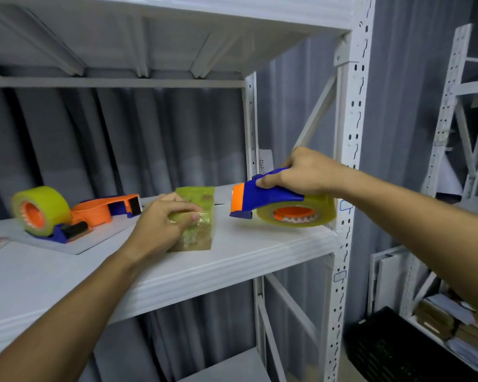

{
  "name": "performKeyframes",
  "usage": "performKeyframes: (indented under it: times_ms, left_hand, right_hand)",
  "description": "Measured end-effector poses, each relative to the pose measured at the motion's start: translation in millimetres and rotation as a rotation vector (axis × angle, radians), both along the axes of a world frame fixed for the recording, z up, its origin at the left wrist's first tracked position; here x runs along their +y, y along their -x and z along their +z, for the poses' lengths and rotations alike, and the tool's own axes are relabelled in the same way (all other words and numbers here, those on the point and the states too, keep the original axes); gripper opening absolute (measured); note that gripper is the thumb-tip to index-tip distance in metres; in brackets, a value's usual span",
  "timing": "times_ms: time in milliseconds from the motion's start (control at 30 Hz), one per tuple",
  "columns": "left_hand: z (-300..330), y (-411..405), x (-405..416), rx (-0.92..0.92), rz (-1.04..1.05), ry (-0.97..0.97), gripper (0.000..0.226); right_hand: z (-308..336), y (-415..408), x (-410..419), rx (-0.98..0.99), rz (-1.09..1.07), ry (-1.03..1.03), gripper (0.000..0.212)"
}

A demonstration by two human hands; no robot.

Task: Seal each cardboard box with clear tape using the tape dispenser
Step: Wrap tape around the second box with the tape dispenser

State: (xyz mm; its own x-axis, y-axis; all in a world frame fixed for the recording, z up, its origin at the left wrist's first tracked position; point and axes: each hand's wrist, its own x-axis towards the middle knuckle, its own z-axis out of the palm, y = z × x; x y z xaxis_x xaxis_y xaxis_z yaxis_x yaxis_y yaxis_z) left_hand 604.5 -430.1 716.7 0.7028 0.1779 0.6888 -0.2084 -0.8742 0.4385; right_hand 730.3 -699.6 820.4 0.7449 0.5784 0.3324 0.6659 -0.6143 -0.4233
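A small cardboard box [198, 216], wrapped in yellowish clear tape, lies on the white shelf [232, 260]. My left hand [160, 224] grips the box's near left side, fingers pressing on crinkled tape. My right hand [307, 172] holds a blue and orange tape dispenser [268, 199] by its handle, just right of the box and slightly above the shelf. Its clear tape roll [298, 213] faces down. A gap separates the dispenser's nose from the box.
Two more dispensers sit at the left of the shelf: one with a full tape roll [40, 212] and an orange one without a roll [105, 209]. White shelf uprights [348, 188] stand to the right. A black crate [392, 351] and stacked paper packs [453, 323] lie lower right.
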Motion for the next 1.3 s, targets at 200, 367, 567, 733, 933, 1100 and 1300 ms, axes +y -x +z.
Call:
performKeyframes:
  times_ms: [200, 367, 567, 733, 933, 1100, 1300]
  left_hand:
    - [0.5, -8.9, -21.3, 0.062, 0.320, -0.117, 0.046]
    - [-0.3, -14.7, -27.4, 0.081, 0.377, -0.082, 0.037]
    - [8.2, -12.5, -32.0, 0.281, 0.464, -0.029, 0.044]
    - [11.4, -10.1, -33.0, 0.315, 0.488, -0.024, 0.064]
    - [7.9, -5.7, -28.0, 0.238, 0.497, -0.058, 0.062]
    - [3.4, 3.5, -19.1, 0.215, 0.513, -0.067, 0.068]
    - [4.3, 11.5, -9.1, 0.218, 0.511, -0.073, 0.066]
  right_hand:
    - [-13.2, 1.8, 9.3, -0.002, 0.057, -0.042, 0.061]
    - [-25.0, -6.3, 21.0, -0.024, 0.033, -0.060, 0.064]
    - [-54.1, -12.5, 30.3, -0.091, -0.018, -0.045, 0.054]
    - [-80.7, -11.9, 47.8, -0.323, -0.057, -0.016, 0.054]
    - [-113.2, -5.4, 74.5, -0.468, -0.046, 0.055, 0.053]
    - [-117.3, -1.3, 86.0, -0.434, -0.079, 0.075, 0.050]
    - [-92.4, 11.6, 77.6, -0.351, -0.042, 0.142, 0.054]
